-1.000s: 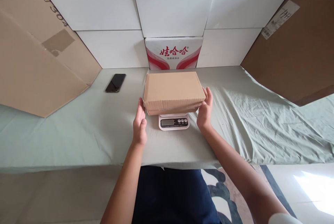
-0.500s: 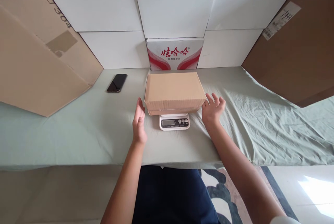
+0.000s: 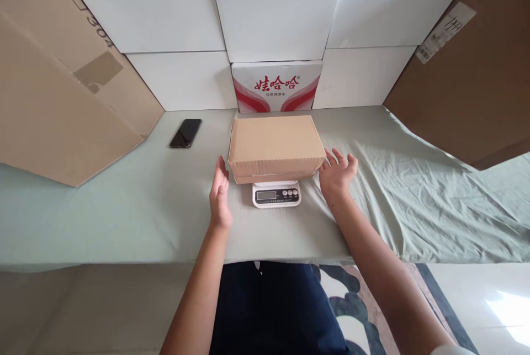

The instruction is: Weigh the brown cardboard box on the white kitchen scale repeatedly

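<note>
A closed brown cardboard box (image 3: pixel 275 139) rests on a small white digital scale (image 3: pixel 276 196). The scale's display and buttons stick out in front of the box, while its platform is hidden beneath. Just left of the box, my left hand (image 3: pixel 220 194) is upright with its palm facing inward and fingers stretched out, holding nothing. My right hand (image 3: pixel 337 174) is at the box's front right corner, palm turned up and fingers spread, also holding nothing. Whether its fingertips touch the box I cannot tell.
A black phone (image 3: pixel 186 133) lies on the green cloth (image 3: pixel 124 200) to the left. Behind the box stands a white carton with red lettering (image 3: pixel 276 87). Large cardboard sheets (image 3: pixel 49 95) flank the left, and another brown cardboard panel (image 3: pixel 467 84) the right.
</note>
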The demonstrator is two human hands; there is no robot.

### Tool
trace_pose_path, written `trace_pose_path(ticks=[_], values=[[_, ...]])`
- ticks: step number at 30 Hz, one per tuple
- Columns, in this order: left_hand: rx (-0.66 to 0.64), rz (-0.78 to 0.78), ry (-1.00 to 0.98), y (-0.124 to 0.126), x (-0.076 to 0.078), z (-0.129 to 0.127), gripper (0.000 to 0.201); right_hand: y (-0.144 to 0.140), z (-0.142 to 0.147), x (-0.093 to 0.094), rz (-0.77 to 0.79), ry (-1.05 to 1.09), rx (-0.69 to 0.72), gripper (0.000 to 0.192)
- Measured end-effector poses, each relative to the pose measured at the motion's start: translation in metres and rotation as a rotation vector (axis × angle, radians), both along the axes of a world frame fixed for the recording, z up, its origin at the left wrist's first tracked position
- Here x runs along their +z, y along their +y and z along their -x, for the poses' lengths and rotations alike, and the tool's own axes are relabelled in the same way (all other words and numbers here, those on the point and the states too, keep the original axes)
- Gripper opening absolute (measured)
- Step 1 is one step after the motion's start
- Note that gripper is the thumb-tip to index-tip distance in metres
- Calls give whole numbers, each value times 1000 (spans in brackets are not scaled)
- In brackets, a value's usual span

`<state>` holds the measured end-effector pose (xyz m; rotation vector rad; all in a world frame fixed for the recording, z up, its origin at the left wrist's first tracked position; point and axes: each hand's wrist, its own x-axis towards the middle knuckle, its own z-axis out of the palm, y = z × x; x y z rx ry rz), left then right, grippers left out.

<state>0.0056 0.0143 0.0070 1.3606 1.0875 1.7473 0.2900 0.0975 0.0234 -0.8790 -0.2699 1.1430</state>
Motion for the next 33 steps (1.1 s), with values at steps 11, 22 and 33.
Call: trace_pose_path(ticks=[11, 22, 33], values=[[-19, -15, -29, 1, 0, -1, 68, -10, 19, 17, -39, -47, 21, 34], [-34, 37, -11, -2, -5, -2, 69, -27, 39, 9, -237, -422, 75, 42], [-96, 46, 94, 9, 30, -6, 64, -22, 56, 7, -443, -732, 106, 49]])
